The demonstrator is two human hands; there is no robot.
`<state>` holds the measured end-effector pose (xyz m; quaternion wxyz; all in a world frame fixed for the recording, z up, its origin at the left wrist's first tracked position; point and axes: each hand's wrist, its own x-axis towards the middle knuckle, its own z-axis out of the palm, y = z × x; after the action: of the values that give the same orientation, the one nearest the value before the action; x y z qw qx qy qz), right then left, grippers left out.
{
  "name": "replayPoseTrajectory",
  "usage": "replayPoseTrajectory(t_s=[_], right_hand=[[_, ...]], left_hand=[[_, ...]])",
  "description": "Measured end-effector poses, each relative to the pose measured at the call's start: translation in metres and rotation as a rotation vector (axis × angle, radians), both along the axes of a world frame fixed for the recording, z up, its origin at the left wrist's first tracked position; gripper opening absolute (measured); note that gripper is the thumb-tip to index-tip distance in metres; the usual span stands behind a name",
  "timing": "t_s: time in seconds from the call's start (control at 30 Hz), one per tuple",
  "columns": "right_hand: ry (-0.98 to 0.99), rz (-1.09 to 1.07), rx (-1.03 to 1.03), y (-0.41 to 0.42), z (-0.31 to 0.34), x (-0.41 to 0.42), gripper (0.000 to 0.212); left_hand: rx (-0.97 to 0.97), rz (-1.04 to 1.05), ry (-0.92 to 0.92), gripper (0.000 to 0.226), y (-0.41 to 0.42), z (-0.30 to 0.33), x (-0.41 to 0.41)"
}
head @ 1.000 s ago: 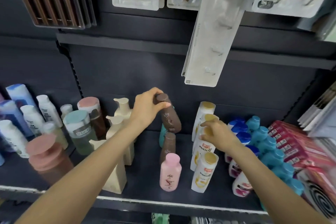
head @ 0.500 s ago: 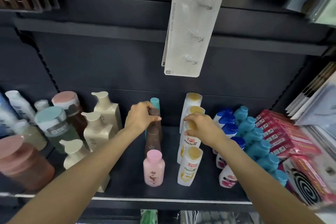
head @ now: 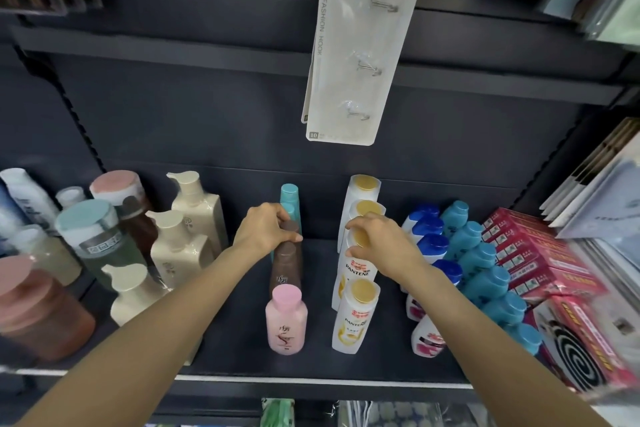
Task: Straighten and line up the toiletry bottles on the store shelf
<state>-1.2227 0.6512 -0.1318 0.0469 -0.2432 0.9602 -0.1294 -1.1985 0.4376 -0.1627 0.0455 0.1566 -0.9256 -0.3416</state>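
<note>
Since a second ago the left hand has brought the tilted brown bottle down; it now stands upright in its row, fingers curled over the cap. Right hand stays on the white row, fingers clamped round the gold cap of the third Pantene bottle from the back.

Counts, centre of the shelf:
- Middle row, back to front: two teal bottles, two brown, one pink bottle nearest the front edge.
- White gold-capped row just to its right: four.
- Next right: dark-blue-capped white bottles, about five visible, then a light-blue row, about seven.
- Left side: three cream pump bottles, a green-bodied bottle, two with pink lids, several white ones at the far left edge.

Right end of the shelf: red boxes and a spiral-printed box.

Shelf and back panel are dark grey; the front edge carries a pale strip. Hook packs hang from above.
</note>
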Motion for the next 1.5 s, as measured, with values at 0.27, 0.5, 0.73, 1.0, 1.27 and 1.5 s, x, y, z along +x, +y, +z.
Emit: replayPoseTrajectory(t_s=[0.27,0.5,0.73,1.0,1.27,1.5], right_hand=[[-0.003,0.008,-0.013,-0.002,0.000,0.000,0.049],[-0.049,-0.008,-0.140,-0.002,0.005,-0.003,0.053],[0.054,-0.055,-0.154,-0.008,0.017,-0.035,0.040],[-0.056,-0.012,-0.022,-0.007,0.011,-0.060,0.045],[-0.046,0.005,-0.024,-0.010,0.012,-0.061,0.041],[0.027,0.082,-0.178,-0.036,0.021,-0.047,0.038]], left_hand=[[-0.026,0.016,0.002,0.043,-0.003,0.003,0.000],[0.008,0.042,0.004,0.043,-0.004,-0.002,0.000],[0.063,0.101,0.218,0.022,-0.010,0.001,-0.006],[0.040,-0.017,0.004,0.041,-0.016,0.000,-0.033],[-0.026,-0.072,-0.033,0.029,-0.021,0.010,-0.039],[0.014,0.021,0.214,0.020,-0.031,0.049,-0.017]])
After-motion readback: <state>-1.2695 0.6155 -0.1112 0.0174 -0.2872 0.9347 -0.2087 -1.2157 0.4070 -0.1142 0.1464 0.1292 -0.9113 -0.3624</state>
